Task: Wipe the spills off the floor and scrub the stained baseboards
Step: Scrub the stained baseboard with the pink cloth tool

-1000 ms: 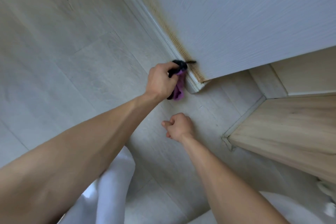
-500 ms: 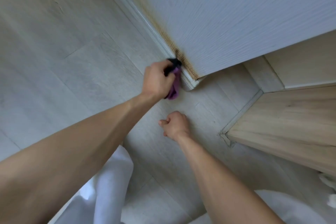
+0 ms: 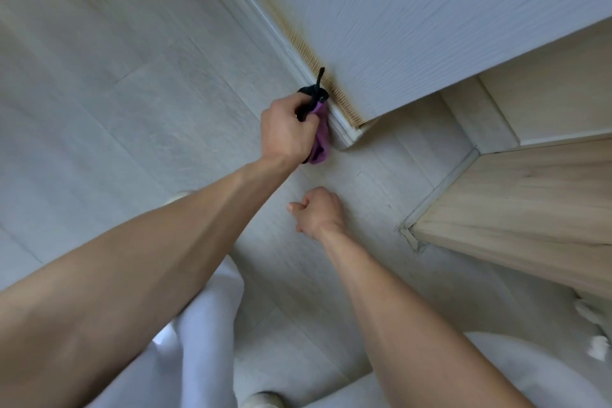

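Note:
My left hand (image 3: 286, 132) grips a purple and black cloth (image 3: 320, 134) and presses it against the white baseboard (image 3: 265, 20) close to its corner end. A black strip of the cloth sticks up past the hand. A yellow-brown stain (image 3: 298, 33) runs along the top of the baseboard where it meets the white wall (image 3: 414, 10). My right hand (image 3: 318, 212) is curled into a fist, holds nothing and rests on the pale floor (image 3: 116, 76) a little nearer to me than the left hand.
A light wood panel (image 3: 516, 205) with white trim stands at the right, past the wall corner. My legs in white trousers (image 3: 202, 341) fill the bottom of the view. Open floor lies to the left.
The left hand has slid the cloth a little along the baseboard near the corner, and the black strip now points up. The right fist has stayed in place.

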